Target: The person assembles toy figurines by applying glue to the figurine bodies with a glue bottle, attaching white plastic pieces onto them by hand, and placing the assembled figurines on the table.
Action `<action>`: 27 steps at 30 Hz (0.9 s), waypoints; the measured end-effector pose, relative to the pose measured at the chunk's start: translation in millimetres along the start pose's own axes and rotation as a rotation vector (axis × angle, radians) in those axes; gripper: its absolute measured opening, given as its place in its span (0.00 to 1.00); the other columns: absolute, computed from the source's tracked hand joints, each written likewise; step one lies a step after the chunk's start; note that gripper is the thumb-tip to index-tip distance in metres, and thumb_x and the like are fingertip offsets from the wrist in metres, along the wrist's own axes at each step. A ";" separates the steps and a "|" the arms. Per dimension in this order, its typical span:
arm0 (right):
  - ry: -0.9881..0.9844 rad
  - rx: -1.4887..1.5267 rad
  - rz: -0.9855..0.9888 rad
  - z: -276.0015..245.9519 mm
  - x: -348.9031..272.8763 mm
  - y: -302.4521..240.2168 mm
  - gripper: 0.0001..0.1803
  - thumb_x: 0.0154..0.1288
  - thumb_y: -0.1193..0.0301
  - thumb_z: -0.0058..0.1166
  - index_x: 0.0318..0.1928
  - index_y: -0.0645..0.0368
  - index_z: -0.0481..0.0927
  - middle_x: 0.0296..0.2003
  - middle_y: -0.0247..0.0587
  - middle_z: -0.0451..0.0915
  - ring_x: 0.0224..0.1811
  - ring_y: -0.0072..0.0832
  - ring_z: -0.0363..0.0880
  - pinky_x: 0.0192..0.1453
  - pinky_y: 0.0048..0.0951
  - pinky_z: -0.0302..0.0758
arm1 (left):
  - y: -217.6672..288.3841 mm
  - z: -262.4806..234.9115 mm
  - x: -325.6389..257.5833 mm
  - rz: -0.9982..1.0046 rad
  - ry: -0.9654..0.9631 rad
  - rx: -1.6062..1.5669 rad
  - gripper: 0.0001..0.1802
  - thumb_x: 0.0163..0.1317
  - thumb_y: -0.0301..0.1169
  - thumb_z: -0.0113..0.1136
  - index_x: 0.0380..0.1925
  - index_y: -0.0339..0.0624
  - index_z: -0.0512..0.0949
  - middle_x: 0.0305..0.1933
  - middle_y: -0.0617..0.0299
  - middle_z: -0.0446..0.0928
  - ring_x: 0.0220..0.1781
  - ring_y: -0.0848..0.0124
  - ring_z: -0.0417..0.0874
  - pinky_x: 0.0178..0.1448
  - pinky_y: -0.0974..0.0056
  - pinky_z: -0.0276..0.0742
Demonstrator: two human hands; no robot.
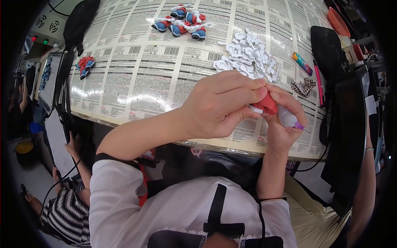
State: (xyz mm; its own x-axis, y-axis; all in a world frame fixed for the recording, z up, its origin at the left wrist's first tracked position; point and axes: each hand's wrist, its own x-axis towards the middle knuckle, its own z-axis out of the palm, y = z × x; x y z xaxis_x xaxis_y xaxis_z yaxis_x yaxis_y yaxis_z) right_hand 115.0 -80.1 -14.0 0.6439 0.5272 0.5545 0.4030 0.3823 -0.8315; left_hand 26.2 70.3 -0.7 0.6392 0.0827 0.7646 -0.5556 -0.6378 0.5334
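Over the near right part of the table, both my hands meet around a small red toy part (269, 105). My left hand (223, 105) pinches it between thumb and fingers, and a bit of a white piece (256, 109) shows beneath it. The fingertips of my right hand (283, 103) touch its other side. Tucked in my right palm is a small translucent squeeze bottle (287, 117) with a purple tip and a thin needle, pointing down and right. Just beyond my hands lies a heap of white moulded pieces (248, 53). My fingers hide part of the red part.
Several red-and-blue toy figures with white pieces (180, 24) stand at the far middle. Another red-and-blue figure (85, 66) lies at the left. A teal tube (302, 63), pink pen (318, 82) and checked cloth (304, 87) rest at right. Other people sit either side.
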 end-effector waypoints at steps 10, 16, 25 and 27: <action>-0.001 0.007 -0.007 -0.6 -0.9 0.9 0.16 0.46 0.82 0.63 0.39 0.67 0.78 0.41 0.55 0.79 0.45 0.36 0.78 0.51 0.32 0.73 | 2.2 -0.7 1.2 0.006 0.007 0.013 0.17 0.40 0.23 0.66 0.34 0.32 0.79 0.41 0.49 0.78 0.31 0.62 0.80 0.32 0.67 0.75; -0.009 0.042 -0.001 -0.6 -0.8 1.2 0.16 0.47 0.82 0.63 0.40 0.68 0.78 0.42 0.56 0.78 0.46 0.37 0.78 0.51 0.32 0.73 | 1.7 -0.2 1.6 0.018 0.016 0.011 0.16 0.41 0.23 0.65 0.34 0.33 0.79 0.41 0.49 0.78 0.31 0.62 0.79 0.32 0.67 0.75; -0.005 0.052 -0.005 -0.7 -0.6 0.5 0.17 0.47 0.81 0.63 0.40 0.67 0.78 0.43 0.56 0.78 0.47 0.36 0.77 0.52 0.32 0.73 | 0.6 0.1 1.8 0.042 0.019 0.020 0.16 0.43 0.24 0.65 0.35 0.33 0.79 0.42 0.50 0.78 0.31 0.62 0.79 0.32 0.66 0.75; -0.001 0.053 -0.006 -0.7 -0.7 1.1 0.17 0.47 0.81 0.63 0.40 0.67 0.78 0.43 0.56 0.78 0.47 0.36 0.77 0.52 0.32 0.73 | 0.9 -0.6 2.0 0.056 0.004 0.043 0.17 0.43 0.25 0.66 0.36 0.33 0.78 0.42 0.50 0.77 0.33 0.62 0.80 0.34 0.66 0.76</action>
State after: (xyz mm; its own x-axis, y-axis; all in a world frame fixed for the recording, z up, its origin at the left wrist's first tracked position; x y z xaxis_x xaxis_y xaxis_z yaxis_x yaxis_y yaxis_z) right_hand 115.5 -80.6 -15.3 0.6412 0.5257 0.5591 0.3714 0.4250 -0.8255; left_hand 26.7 70.4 1.6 0.6057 0.0487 0.7942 -0.5671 -0.6737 0.4738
